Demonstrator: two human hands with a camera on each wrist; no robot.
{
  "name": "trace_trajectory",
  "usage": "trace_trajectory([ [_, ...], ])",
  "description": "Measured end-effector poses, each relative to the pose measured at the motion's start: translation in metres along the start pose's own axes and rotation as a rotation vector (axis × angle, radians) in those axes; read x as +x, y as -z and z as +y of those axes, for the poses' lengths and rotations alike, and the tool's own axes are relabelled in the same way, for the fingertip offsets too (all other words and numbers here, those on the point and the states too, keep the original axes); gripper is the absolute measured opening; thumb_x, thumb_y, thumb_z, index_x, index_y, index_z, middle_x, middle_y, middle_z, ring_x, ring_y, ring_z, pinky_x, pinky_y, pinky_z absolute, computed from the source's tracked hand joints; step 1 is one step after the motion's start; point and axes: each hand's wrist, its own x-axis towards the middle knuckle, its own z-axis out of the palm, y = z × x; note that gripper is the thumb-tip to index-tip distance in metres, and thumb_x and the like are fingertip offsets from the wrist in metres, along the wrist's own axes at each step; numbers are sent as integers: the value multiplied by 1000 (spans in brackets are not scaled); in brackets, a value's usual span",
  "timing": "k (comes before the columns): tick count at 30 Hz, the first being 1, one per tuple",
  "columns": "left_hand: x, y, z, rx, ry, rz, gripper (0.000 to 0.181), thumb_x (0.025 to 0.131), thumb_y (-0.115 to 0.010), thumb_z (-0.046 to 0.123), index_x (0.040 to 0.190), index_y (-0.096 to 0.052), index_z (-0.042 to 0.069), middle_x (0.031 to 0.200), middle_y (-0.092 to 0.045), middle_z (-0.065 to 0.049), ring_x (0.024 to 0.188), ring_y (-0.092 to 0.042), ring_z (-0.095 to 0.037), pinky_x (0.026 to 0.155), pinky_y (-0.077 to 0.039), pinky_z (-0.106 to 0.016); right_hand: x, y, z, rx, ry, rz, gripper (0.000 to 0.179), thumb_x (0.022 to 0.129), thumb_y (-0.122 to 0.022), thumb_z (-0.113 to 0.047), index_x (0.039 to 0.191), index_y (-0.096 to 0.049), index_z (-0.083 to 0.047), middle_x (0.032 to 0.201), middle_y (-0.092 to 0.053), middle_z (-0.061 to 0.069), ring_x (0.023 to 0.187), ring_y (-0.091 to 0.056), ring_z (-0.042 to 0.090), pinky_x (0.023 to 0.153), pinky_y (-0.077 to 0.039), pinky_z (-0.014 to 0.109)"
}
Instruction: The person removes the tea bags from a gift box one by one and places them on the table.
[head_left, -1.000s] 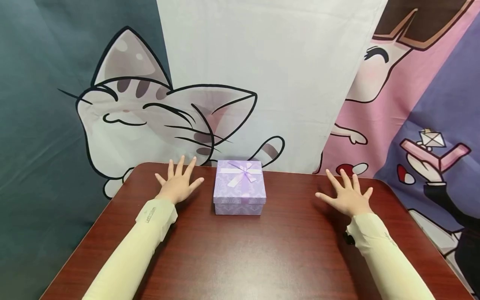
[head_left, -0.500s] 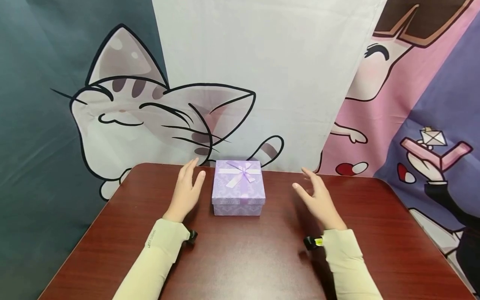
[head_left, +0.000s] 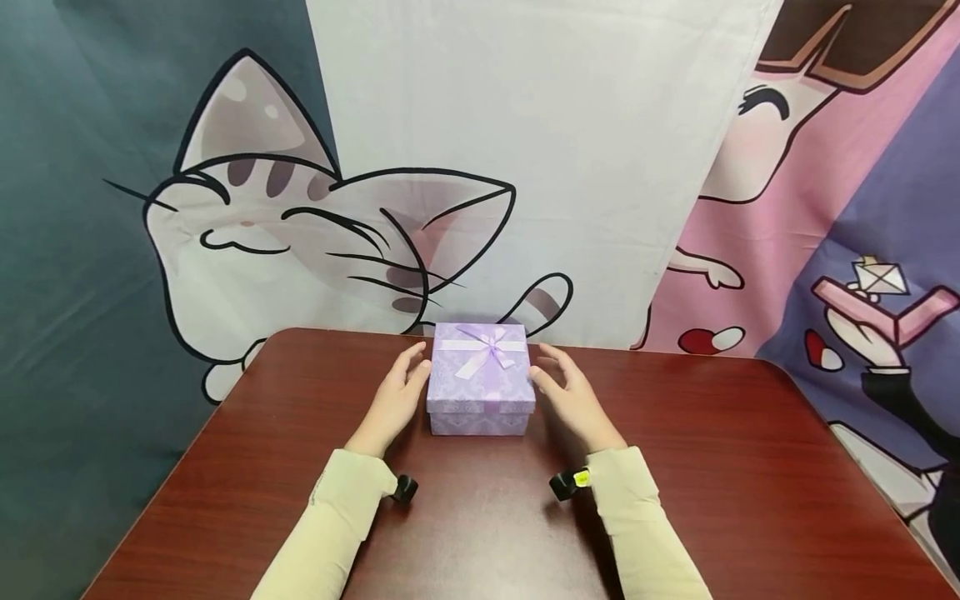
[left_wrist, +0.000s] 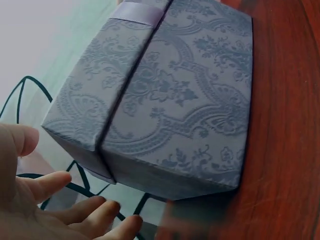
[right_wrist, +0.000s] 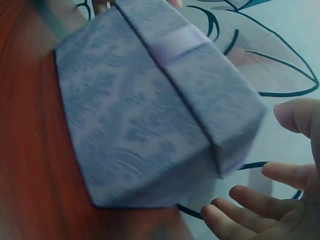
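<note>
Nearest in my head view, two pale, creased cloth sleeves (head_left: 321,529) reach over a dark reddish-brown worktop (head_left: 465,533), smooth, wood-grained and softly shiny. A small black device (head_left: 405,490) sits at each cuff. Beyond, the left hand (head_left: 393,400) and right hand (head_left: 576,404) flank a gift box (head_left: 467,393), one at each side, fingers relaxed and grasping nothing; my wrist views show a gap between each hand and the box. The box stands flat and closed near the worktop's far edge. As I judge it, the reach to both sides is done; a grip has not been taken, the box is not lifted, and its lid (head_left: 450,385) is on. It is squarish, probably stiff card, lilac, with a scrolling floral pattern that looks embossed up close. Satiny ribbon bands cross the lid under a flat bow (head_left: 489,352). Farthest off, a lightly wrinkled cloth (head_left: 555,125) hangs, printed with a smiling cat (head_left: 247,221)
</note>
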Motion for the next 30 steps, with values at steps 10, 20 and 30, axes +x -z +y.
trace_trajectory([
  [10,0,-7,-3,-211,50,-79,52,108,-49,17,157,-34,8,152,-46,-22,139,-46,-33,113,-39,-51,3,-18,12,36,41,13,50,101,-62,-15,150,-49,-11,140,-56,21,128,-56,36,105,-47,47],
  [20,-2,-7,-1,-338,89,-134,56,106,-49,13,159,-31,12,158,-38,-19,134,-49,-33,105,-48,-48,1,-16,15,146,11,-13,57,97,-69,-14,150,-50,-13,145,-54,18,131,-53,34,102,-49,33],
  [30,-2,-2,-3,-431,40,-211,67,101,-55,5,161,-25,9,160,-31,-22,136,-44,-33,99,-49,-29,4,-12,18,215,-10,-51,66,92,-75,-9,152,-48,-13,147,-53,15,132,-53,31,98,-49,22],
])
